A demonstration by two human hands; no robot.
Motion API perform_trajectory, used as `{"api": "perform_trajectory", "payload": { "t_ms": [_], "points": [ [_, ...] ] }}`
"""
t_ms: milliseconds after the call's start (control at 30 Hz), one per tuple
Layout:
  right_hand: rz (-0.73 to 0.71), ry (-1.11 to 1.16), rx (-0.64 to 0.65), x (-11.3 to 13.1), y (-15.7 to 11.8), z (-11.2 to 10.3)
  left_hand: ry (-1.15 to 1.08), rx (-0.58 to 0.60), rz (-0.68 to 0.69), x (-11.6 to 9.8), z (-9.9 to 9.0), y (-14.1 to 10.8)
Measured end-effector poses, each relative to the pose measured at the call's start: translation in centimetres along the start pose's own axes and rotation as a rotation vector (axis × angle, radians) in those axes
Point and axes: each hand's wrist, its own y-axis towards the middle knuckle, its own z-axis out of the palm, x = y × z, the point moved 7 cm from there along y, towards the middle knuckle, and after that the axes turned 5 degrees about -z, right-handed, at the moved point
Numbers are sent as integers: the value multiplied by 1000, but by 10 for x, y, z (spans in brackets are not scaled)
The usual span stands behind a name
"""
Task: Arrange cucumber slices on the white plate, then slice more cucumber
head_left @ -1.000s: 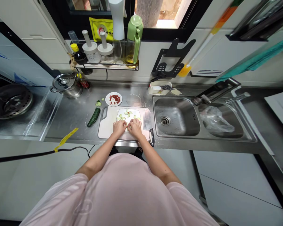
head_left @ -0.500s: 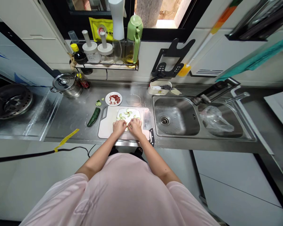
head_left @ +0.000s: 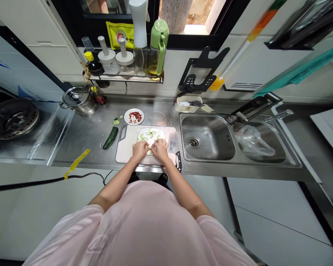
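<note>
At lower centre of the frame, left hand (head_left: pixel 140 150) and right hand (head_left: pixel 160 150) curled, fingertips close together at the plate's (head_left: pixel 161 132) near edge, cucumber slices (head_left: pixel 151 135) fanned just beyond, any grip unclear.

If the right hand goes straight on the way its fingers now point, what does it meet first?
Probably the left hand, whose fingertips lie just ahead of the right hand over the cucumber slices on the white plate; depth is unclear.

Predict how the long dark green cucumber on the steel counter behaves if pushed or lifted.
The long dark green cucumber would probably roll if pushed across the stainless steel counter. It looks firm, not floppy, and its glossy skin may be slippery.
</note>
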Motion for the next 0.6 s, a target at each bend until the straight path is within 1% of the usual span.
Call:
{"api": "perform_trajectory", "payload": {
  "t_ms": [167, 300, 433, 600],
  "points": [
    [19, 43, -39, -2, -3, -6, -35, -60, -5, 5, -6, 5],
    [37, 96, -103, -6, -7, -12, -70, -134, -16, 11, -16, 13],
    [47, 132, -168, -10, -12, -17, -108, -209, -47, 17, -29, 27],
    [79, 145, -192, -15, -18, -23, -145, -282, -133, 29, -46, 50]
  ]
}}
